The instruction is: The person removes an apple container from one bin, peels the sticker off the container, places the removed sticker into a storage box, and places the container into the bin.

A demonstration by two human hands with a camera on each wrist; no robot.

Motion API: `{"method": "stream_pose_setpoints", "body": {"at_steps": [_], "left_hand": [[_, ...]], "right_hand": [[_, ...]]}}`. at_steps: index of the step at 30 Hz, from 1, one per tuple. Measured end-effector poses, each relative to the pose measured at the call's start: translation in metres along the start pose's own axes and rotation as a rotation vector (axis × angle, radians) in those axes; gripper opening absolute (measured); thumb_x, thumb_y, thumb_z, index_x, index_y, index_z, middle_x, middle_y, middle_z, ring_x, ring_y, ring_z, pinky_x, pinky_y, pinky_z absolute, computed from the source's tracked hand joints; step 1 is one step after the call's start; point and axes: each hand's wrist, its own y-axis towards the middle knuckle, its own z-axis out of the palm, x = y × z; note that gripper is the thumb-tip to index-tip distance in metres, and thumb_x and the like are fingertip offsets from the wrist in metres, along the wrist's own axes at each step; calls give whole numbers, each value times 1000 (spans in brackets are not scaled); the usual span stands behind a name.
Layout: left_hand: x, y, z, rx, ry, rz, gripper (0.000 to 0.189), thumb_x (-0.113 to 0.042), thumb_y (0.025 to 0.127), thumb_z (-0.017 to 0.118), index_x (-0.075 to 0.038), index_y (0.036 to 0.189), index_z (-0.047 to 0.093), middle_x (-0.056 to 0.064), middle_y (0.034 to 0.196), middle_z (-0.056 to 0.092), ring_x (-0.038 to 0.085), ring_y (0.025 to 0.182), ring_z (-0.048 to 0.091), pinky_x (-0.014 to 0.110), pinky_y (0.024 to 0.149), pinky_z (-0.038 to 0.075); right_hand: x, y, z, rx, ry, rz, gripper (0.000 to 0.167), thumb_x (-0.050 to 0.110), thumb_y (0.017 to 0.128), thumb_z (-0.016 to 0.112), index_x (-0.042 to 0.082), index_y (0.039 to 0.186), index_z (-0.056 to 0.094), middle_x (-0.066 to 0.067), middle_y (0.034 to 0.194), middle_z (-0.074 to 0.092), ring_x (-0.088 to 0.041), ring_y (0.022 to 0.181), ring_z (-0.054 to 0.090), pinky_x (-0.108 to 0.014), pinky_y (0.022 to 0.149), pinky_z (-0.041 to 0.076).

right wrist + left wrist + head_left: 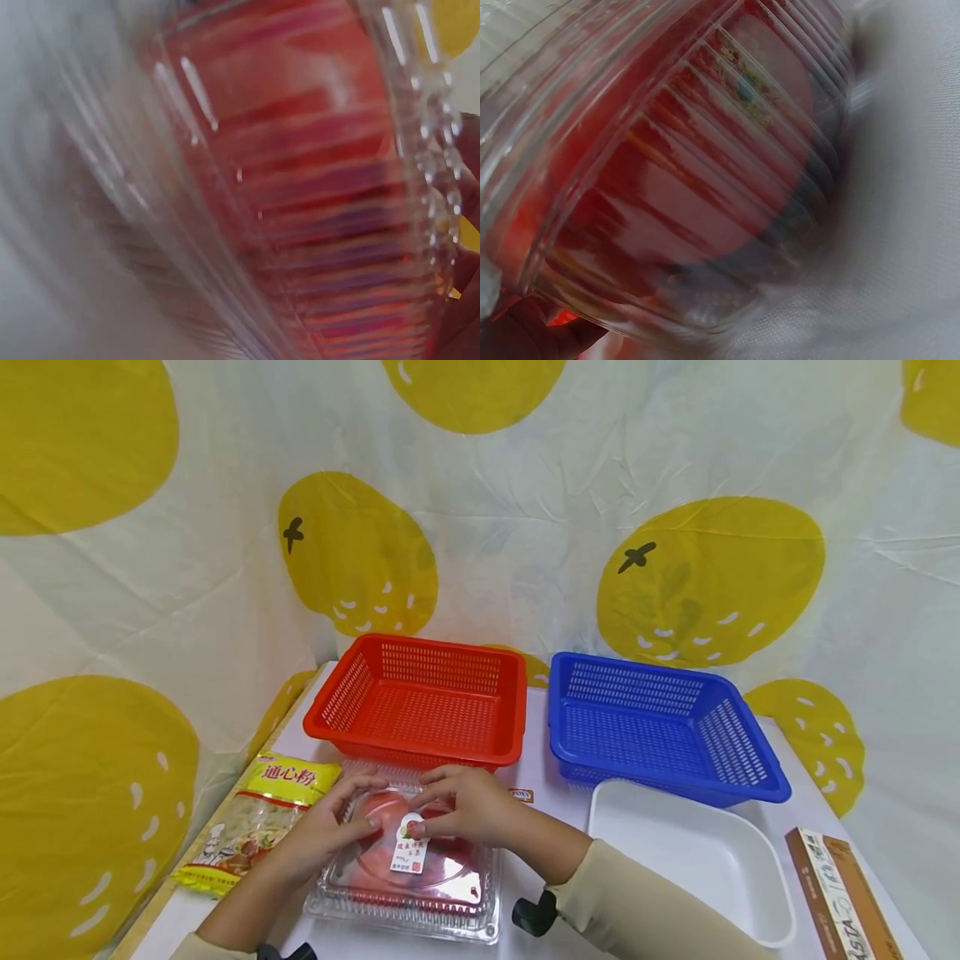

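A clear plastic clamshell box (352, 897) holding round red fruit, apparently apples, sits on the white table in front of me, with a white label (408, 843) on its lid. My left hand (327, 831) grips it at the far left, thumb over the lid and fingers bent towards the far edge. From the right, my right hand (468, 806) reaches across the lid, its bent fingers at the far side and its thumb by the label. The left wrist view shows the ribbed box wall (705, 150) close up; in the right wrist view fingers (466, 270) show beside the beaded rim.
A red basket (420, 747) stands behind the box, and a blue basket (660, 781) is to its right. A white tub (690, 843) lies nearer on the right, beside a brown pasta box (843, 893). A yellow pasta bag (300, 772) lies at left. A patterned curtain (510, 568) hangs behind.
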Motion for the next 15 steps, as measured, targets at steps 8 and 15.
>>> {"method": "stream_pose_setpoints", "body": {"at_steps": [8,15], "left_hand": [[2,0,0,-6,9,23,49,-16,98,78,-11,143,58,12,151,51,38,148,35,71,122,20],[4,1,0,4,20,44,49,-14,98,78,-10,143,57,12,151,51,36,148,34,60,121,27]], "right_hand": [[3,5,2,-15,-87,-13,19,45,83,91,37,97,82,9,141,66,-21,131,61,-47,106,53],[10,12,7,-24,-86,-18,14,34,86,90,34,83,77,7,133,69,-17,125,61,-47,108,49]]}}
